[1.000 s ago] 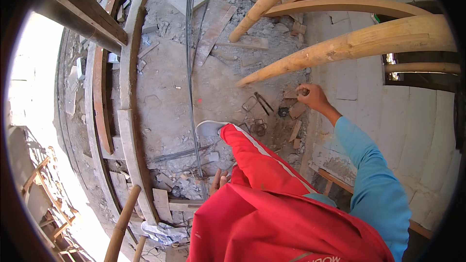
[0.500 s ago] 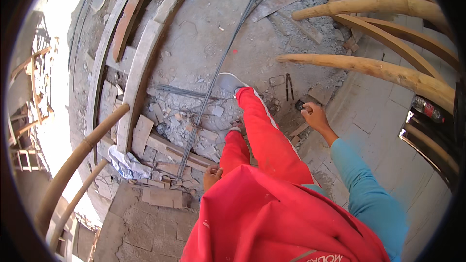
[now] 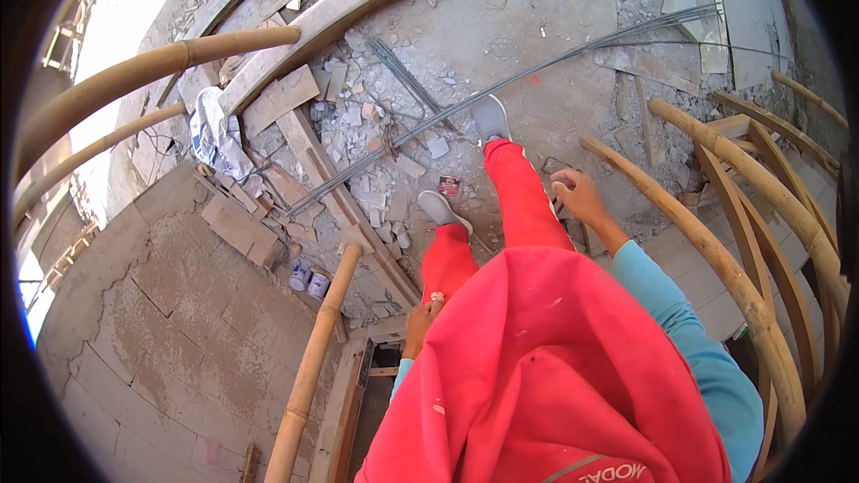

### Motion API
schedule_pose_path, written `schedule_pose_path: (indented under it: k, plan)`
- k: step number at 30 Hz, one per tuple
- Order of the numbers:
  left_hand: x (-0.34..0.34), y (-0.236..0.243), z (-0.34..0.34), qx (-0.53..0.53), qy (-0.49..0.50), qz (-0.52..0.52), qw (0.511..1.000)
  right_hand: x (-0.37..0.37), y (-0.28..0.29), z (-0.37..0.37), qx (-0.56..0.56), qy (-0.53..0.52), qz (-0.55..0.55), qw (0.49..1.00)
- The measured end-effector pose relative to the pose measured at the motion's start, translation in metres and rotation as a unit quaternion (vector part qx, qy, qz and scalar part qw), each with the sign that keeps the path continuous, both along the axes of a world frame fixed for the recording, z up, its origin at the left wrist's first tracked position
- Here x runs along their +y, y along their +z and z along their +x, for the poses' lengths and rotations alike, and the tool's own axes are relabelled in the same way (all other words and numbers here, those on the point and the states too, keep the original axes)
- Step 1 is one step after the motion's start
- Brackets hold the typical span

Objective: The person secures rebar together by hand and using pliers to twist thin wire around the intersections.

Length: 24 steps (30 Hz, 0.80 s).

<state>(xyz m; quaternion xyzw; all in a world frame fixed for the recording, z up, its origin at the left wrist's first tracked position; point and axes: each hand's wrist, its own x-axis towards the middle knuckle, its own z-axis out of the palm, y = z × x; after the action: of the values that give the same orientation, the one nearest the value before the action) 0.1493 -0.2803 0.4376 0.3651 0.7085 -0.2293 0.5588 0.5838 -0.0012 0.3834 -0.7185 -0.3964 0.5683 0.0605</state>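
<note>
My right hand [image 3: 583, 199] hangs beside my right leg in red trousers [image 3: 523, 192]. Its fingers are loosely bent and a little apart, and nothing shows in them. My left hand [image 3: 419, 323] is beside my left thigh with its fingers curled. A small pale bit [image 3: 436, 297] shows at those fingertips; whether the hand holds it I cannot make out. Below my feet, long thin steel rods [image 3: 510, 89] cross the rubble-strewn floor. A small red box [image 3: 449, 185] lies between my grey shoes.
Bamboo poles [image 3: 716, 255] slant in on the right, with more bamboo [image 3: 324, 335] at the lower left. A concrete beam [image 3: 344, 13] curves across the top. Planks [image 3: 327, 188], a white sack [image 3: 219, 134], two small cans [image 3: 310, 280] and a block wall [image 3: 179, 286] stand left.
The view has turned, so the rods now run flatter and the bamboo has shifted. My left foot has come into view. My right hand has moved slightly closer to my leg.
</note>
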Motion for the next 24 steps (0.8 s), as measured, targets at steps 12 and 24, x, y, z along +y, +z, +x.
schedule_pose_path:
  k: [12, 24]
  plan:
    - [-0.070, 0.040, 0.037, -0.066, 0.187, 0.130, 0.971, -0.087, 0.015, -0.040, -0.097, 0.141, -0.012, 0.985]
    - [-0.179, 0.033, -0.024, -0.083, 0.453, 0.110, 0.881, -0.186, 0.073, -0.182, -0.087, 0.263, 0.138, 0.951]
